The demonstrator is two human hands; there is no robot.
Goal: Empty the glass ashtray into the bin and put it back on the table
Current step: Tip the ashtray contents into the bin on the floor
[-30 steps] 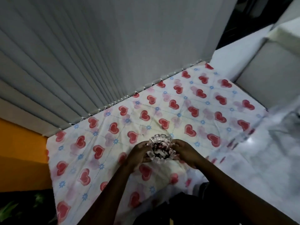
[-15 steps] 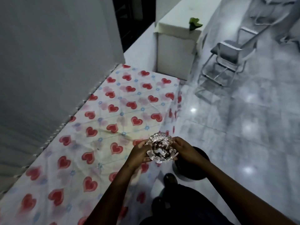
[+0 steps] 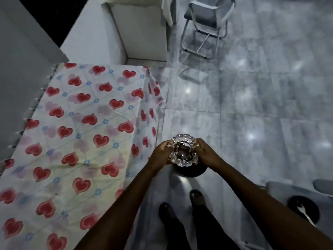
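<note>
Desk (image 3: 54,150) at left under a heart-print cloth | grey tiled floor (image 3: 261,105) with a chair (image 3: 207,20) far right | left hand (image 3: 160,154) and right hand (image 3: 205,152) grip a round glass ashtray (image 3: 183,150), mouth up, no long axis, above a dark, possibly round bin (image 3: 191,171).

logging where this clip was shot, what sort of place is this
Probably a room in a home or small office, dimly lit. A table under a heart-print tablecloth stands by vertical blinds, a metal-framed chair sits on the glossy tiled floor, and a dark bin stands below the glass ashtray.
</note>
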